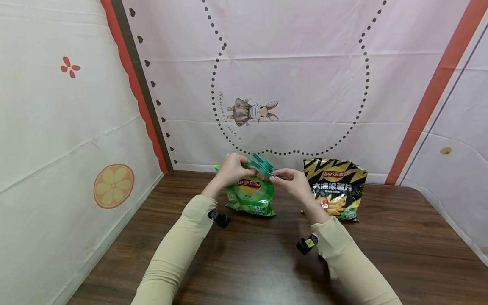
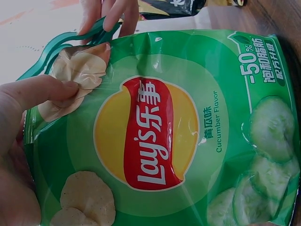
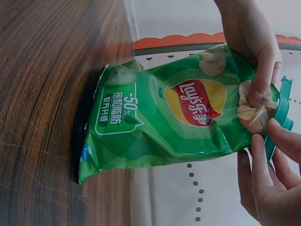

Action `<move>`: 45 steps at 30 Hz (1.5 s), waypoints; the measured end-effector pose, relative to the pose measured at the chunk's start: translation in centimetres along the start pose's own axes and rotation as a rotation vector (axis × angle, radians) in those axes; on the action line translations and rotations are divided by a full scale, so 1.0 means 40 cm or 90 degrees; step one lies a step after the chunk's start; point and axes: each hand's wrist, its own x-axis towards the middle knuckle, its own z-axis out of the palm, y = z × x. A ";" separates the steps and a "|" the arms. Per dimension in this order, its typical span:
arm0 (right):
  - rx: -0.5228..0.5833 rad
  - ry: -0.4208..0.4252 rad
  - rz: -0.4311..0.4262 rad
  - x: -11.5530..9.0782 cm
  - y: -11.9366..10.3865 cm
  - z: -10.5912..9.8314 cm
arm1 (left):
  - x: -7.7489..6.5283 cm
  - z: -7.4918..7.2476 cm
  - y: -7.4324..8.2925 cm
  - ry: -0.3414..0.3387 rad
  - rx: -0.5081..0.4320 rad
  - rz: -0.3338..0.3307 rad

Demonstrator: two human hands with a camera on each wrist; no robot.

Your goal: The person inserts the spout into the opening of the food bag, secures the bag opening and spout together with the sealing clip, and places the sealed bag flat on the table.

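Note:
A green Lay's chip bag [image 1: 249, 199], cucumber flavor, stands upright on the table, its front toward me. Across its top edge lies a teal bag clip [image 1: 261, 164] with a raised spout-like part. My left hand [image 1: 231, 169] pinches the bag's upper corner, the thumb [image 2: 51, 92] pressing on the printed chips at the front while the other fingers go behind, hidden. From the other side, my right hand [image 1: 292, 183] pinches the near end of the clip [image 3: 282, 106] beside the bag's top corner. In the right wrist view its fingertips touch the bag's edge.
A black and yellow Lay's bag [image 1: 335, 190] stands to the right, behind my right forearm. Under the right sleeve a pale object [image 1: 333, 272] pokes out, mostly covered. Printed cloth [image 1: 289, 84] hangs behind the brown wooden table [image 1: 244, 262] and along both sides.

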 end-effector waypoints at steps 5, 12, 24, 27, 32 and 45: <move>0.037 0.002 0.012 0.000 0.003 0.006 | 0.001 0.002 -0.002 0.001 0.009 -0.005; 0.040 0.010 0.002 0.005 0.007 0.009 | -0.001 0.003 -0.003 0.007 0.002 -0.003; 0.047 0.022 -0.012 0.016 0.015 0.019 | -0.005 -0.001 0.002 0.014 -0.006 -0.004; 0.062 0.024 -0.014 0.017 0.017 0.020 | -0.006 -0.001 0.001 0.015 -0.008 -0.001; 0.085 0.013 -0.031 0.021 0.020 0.022 | -0.007 -0.001 0.000 0.012 -0.007 -0.005; 0.020 -0.028 -0.004 0.018 0.017 0.012 | -0.004 0.000 -0.002 0.012 -0.017 -0.005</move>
